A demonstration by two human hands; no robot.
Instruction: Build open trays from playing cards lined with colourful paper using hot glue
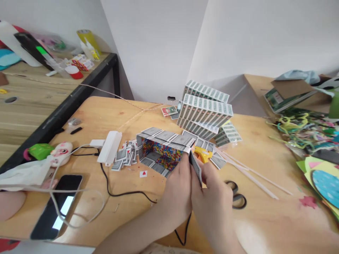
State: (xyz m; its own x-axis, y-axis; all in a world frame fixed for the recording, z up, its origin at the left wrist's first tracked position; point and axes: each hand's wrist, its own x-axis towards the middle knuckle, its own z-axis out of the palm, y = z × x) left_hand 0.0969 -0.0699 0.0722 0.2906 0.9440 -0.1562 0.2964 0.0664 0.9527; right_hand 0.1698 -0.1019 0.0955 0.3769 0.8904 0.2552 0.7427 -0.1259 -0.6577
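A box-like structure made of playing cards (166, 137) stands in the middle of the table, grey card backs outside and multicoloured speckles inside. My left hand (178, 187) is closed at its right front corner, fingers pressed against the card edge. My right hand (212, 190) pinches a grey-backed playing card piece (195, 165) at the same corner. Both hands touch each other, and they hide the lower right of the structure. Behind them lies a yellow glue gun (203, 154). Loose playing cards (128, 154) are piled left of the structure, and a small heart piece (143, 174) lies in front.
Stacked card packs (206, 109) rise at the back. Scissors (237, 194) and white strips (251, 174) lie on the right, near colourful craft scraps (304, 127). A white power strip (109, 148), cables, a phone (58, 206) and a doll (61, 154) occupy the left side.
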